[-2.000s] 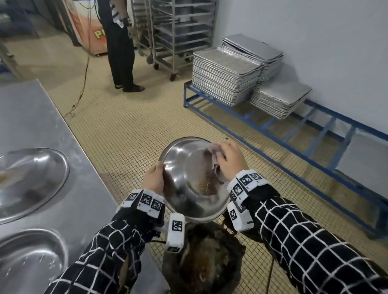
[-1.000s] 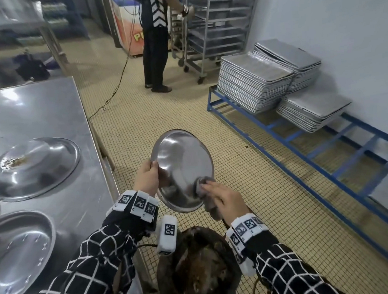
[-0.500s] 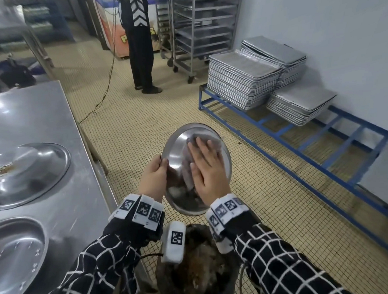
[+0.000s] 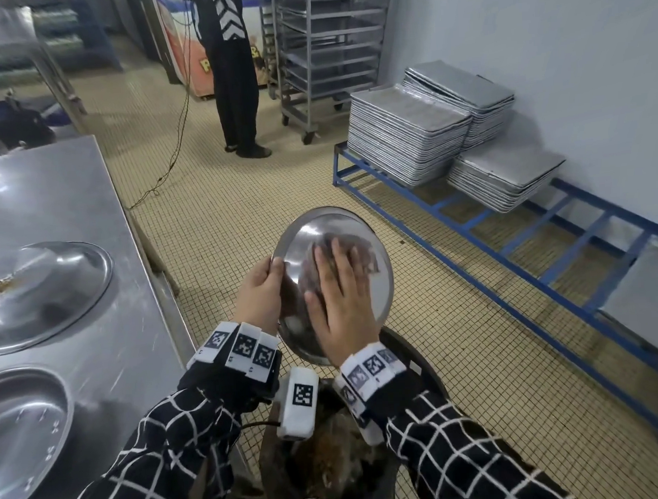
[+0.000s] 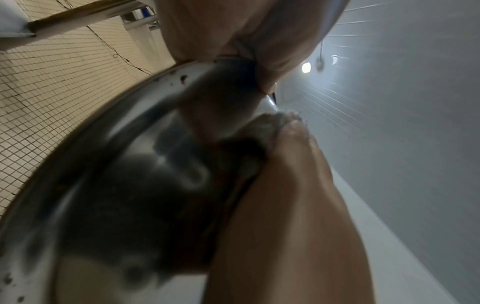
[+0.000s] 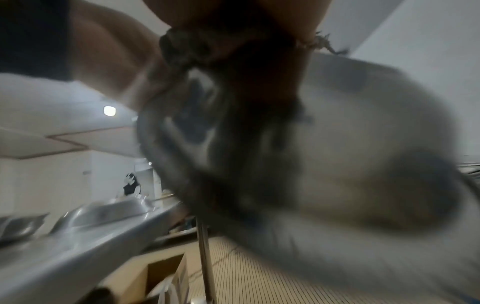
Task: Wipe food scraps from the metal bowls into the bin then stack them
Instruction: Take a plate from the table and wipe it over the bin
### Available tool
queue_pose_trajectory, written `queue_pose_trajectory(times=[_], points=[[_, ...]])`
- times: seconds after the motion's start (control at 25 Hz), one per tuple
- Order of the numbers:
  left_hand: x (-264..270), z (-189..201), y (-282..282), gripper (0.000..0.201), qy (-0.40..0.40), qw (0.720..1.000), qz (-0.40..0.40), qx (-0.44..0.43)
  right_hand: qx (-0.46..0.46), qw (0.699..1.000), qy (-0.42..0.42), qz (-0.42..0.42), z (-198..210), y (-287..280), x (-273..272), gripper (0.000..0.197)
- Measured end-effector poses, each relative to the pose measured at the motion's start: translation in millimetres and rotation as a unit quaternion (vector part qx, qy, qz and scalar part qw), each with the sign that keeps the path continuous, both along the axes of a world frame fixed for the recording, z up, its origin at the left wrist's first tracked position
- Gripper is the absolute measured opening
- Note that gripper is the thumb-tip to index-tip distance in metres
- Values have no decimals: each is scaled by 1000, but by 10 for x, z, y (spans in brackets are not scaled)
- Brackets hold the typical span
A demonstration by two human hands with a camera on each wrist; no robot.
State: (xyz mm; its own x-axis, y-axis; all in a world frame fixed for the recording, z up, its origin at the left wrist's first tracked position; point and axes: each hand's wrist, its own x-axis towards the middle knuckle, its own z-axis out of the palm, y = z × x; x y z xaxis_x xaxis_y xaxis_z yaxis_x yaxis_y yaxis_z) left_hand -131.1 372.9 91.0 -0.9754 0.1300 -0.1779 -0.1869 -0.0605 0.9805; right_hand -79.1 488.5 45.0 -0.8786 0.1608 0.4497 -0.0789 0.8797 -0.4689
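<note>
My left hand (image 4: 259,294) grips the left rim of a shiny metal bowl (image 4: 311,231), which is tilted on edge over the dark bin (image 4: 411,355) below. My right hand (image 4: 341,301) lies flat inside the bowl with straight fingers, pressing a greyish cloth (image 4: 365,247) against the metal. In the left wrist view the bowl (image 5: 103,164) fills the frame with dark specks on its rim, and the cloth (image 5: 270,127) shows at my right fingertips. The right wrist view is blurred; the cloth (image 6: 182,49) bunches under my palm. The bin holds brown scraps (image 4: 329,460).
On the steel table (image 4: 53,193) at left sit a bowl with crumbs (image 4: 43,292) and a second bowl (image 4: 22,428). Stacked metal trays (image 4: 409,136) rest on a blue frame (image 4: 470,243) at right. A person (image 4: 233,72) stands by a wheeled rack (image 4: 326,53) further back.
My right hand wiped from the bowl's lower rim back up to its upper middle, now pressing the cloth flat. The crumbs seen in the bowl earlier are gone. My left hand keeps its grip.
</note>
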Motion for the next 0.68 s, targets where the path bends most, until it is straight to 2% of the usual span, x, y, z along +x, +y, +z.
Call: queue_pose_trajectory(times=[0.12, 0.24, 0.32, 0.4, 0.48, 0.6, 0.68], points=[[5, 30, -16, 23, -6, 1000, -3, 20, -52, 996, 11, -73, 224, 277, -282, 60], [-61, 13, -113, 23, -15, 999, 17, 37, -199, 972, -57, -114, 31, 603, -171, 59], [-83, -14, -145, 24, -20, 999, 26, 41, -231, 964, -89, -99, -173, 535, 93, 59], [-82, -43, -128, 26, -21, 999, 29, 24, -169, 983, -68, -35, -298, 293, 272, 58], [-50, -55, -73, 26, -20, 999, 25, 13, -66, 998, -25, 7, -276, 61, 268, 57], [11, -37, 0, 25, -9, 1000, -9, 23, 4, 1000, 27, -13, 34, 5, 39, 55], [28, -26, 7, 24, -2, 999, -28, 31, -17, 997, 43, -61, 173, 192, -100, 53]])
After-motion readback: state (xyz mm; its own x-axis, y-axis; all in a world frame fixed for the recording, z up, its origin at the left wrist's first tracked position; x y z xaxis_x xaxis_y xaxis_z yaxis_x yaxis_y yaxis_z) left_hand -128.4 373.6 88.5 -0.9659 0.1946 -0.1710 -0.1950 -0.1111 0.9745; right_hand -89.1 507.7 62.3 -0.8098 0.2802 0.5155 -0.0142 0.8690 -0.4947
